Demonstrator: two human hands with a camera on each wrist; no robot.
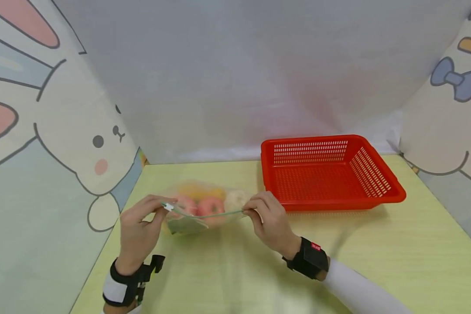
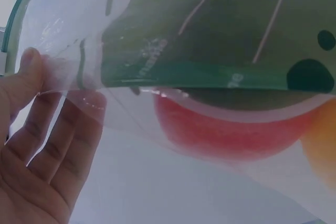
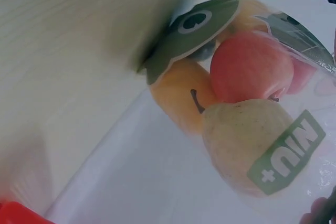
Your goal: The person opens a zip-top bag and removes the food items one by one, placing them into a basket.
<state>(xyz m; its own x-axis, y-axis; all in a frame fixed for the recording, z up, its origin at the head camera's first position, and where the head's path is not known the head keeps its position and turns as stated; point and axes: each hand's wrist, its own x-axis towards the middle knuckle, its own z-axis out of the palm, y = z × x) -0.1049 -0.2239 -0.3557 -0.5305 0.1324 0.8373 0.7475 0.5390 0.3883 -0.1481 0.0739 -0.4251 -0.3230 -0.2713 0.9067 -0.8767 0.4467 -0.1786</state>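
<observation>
A clear zip bag (image 1: 188, 225) with a green zip strip and green print hangs between the two hands over the table. Red apples (image 1: 210, 206), a pale pear (image 3: 239, 142) with a stem and orange fruit (image 3: 181, 90) show through its plastic. The left hand (image 1: 139, 231) pinches the strip's left end, beside a white slider (image 1: 167, 206). At the strip's other end the right hand (image 1: 272, 224) pinches the edge between thumb and fingers. In the left wrist view, the left hand's other fingers lie behind the plastic. Whether the zip is fully closed cannot be told.
A red plastic basket (image 1: 333, 206) with slotted sides stands at the back right of the pale yellow table (image 1: 408, 257). Pale walls enclose the table at the back and both sides, with cartoon animals printed on the side walls.
</observation>
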